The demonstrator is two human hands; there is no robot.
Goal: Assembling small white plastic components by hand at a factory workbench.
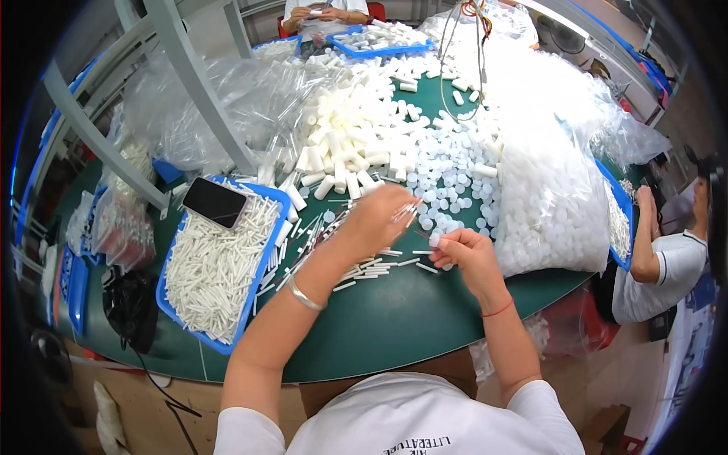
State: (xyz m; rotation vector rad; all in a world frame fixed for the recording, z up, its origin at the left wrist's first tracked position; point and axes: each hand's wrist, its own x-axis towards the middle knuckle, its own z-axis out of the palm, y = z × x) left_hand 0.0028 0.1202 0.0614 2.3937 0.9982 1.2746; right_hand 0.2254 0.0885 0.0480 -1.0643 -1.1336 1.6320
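My left hand (377, 220) is closed around several thin white sticks (406, 212), whose ends poke out past the fingers. To its right, my right hand (472, 259) pinches a small translucent white cap (434, 240) between thumb and fingertips. Loose white sticks (371, 269) lie scattered on the green table (379, 326) below and beside my left hand. Just beyond my hands spreads a heap of translucent caps (447, 197). Thicker white cylinders (345, 144) are piled behind my left hand.
At left, a blue tray (249, 307) is full of white sticks, with a phone (214, 202) on top. A large clear bag (546, 220) of caps stands at right. Grey metal posts (201, 87) rise at the left. Other people sit at the far side (326, 17) and right (660, 265).
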